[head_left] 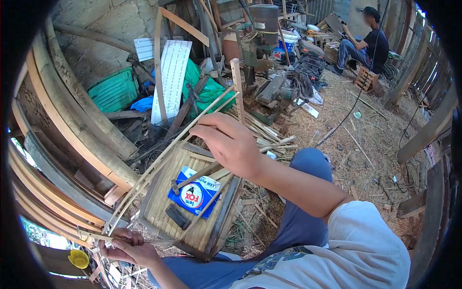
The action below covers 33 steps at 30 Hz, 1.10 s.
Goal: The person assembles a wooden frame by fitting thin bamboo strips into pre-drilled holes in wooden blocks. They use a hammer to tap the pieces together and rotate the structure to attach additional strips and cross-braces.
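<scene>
Two long thin bamboo strips [166,155] run slantwise between a upright wooden bar with holes [237,89] and a short holed wooden piece [94,234] at lower left. My right hand [230,144] is closed, its thumb and fingertips pinched at the upper part of a strip. My left hand [127,248] is closed around the lower end, next to the short holed piece. Below the strips, a low bamboo-slat table [159,212] bears a blue glue packet [195,191], a hammer [175,186] lying across it, and a dark rectangular block [178,216].
Curved wooden lengths [72,123] line the left side. A green crate [114,90] and a white perforated panel [171,79] lean at the back. A machine [276,94] stands mid-floor. Another person [368,43] sits at the far right. Shavings cover the floor.
</scene>
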Motion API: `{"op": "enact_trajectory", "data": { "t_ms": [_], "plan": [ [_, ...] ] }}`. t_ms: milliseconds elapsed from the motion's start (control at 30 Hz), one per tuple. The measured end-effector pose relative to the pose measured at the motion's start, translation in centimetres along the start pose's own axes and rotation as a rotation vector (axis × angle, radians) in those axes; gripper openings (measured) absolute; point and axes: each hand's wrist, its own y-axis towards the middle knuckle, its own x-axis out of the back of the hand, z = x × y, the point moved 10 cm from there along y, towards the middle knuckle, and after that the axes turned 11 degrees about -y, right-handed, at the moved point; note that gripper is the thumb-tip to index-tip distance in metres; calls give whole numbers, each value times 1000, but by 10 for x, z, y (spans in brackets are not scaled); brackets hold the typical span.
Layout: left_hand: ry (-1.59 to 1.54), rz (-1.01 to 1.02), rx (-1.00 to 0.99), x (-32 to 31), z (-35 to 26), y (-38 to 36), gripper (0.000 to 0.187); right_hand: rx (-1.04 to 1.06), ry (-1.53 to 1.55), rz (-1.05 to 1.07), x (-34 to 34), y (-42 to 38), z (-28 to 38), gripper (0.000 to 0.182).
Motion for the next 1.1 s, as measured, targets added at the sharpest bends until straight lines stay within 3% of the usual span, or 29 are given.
{"op": "enact_trajectory", "data": {
  "t_ms": [167,400,433,533,567,667,767,867,1100],
  "plan": [
    [13,-20,-21,-2,-3,-2,31,-48,57,8,1,-4,-13,26],
    [34,-24,-31,-1,-4,-1,32,-360,56,-128,15,-16,-60,23],
    [35,-21,-32,0,-4,-1,32,-399,-119,-80,22,-18,-62,40],
    [25,-27,-36,2,-4,0,32,-652,-205,-123,29,-35,-93,60],
    [37,-20,-39,2,-5,0,31,-643,-217,-77,25,-38,-102,72],
    [57,-3,-35,1,-3,-2,30,-908,490,-4,-13,-58,-137,57],
    [48,-4,-22,2,-2,-1,30,-972,760,41,-21,-57,-135,39],
    [52,-24,-19,0,-3,1,31,-945,756,53,-17,-55,-139,24],
    [50,-66,-7,4,-7,3,31,-925,1038,29,-21,-52,-136,22]
  ]
}}
